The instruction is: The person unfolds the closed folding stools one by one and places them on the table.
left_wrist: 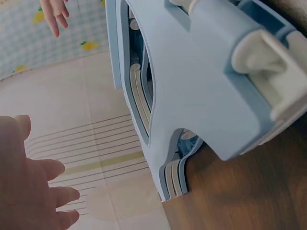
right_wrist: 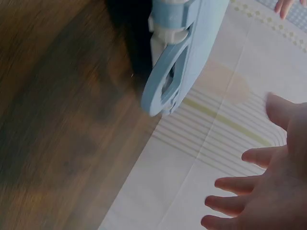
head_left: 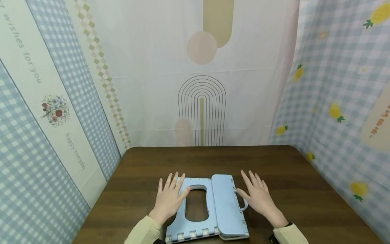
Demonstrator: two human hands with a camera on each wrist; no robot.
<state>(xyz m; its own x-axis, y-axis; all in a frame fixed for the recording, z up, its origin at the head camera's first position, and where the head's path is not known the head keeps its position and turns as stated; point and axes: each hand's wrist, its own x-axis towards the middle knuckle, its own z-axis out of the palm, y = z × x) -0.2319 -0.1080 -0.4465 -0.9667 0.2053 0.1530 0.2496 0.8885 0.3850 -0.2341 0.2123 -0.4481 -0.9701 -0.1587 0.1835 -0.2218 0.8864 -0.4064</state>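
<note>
Nearest are two pale-yellow sleeves, with one hand reaching from each. The left hand hovers over the left part of what looks like a folded light-blue stool, its fingers straight and spread apart, clamped on nothing; the left wrist view shows a gap between hand and plastic. The right hand hangs just beside the loop handle on the stool's right edge, its fingers likewise apart and holding nothing, and the right wrist view shows a gap there too. The one stool lies on the near part of the table, between the hands, with a smooth panel over its right part and wood showing through the middle of its left part. The step in hand looks like a pause with no grip taken; whether the handling is at its start or its end, I cannot tell. Any further move on the stool would call for lowering the hands and curling the fingers round an edge or the handle. Counted: two hands, one stool, one visible handle, one table and, beyond it, three sides of hung cloth.
</note>
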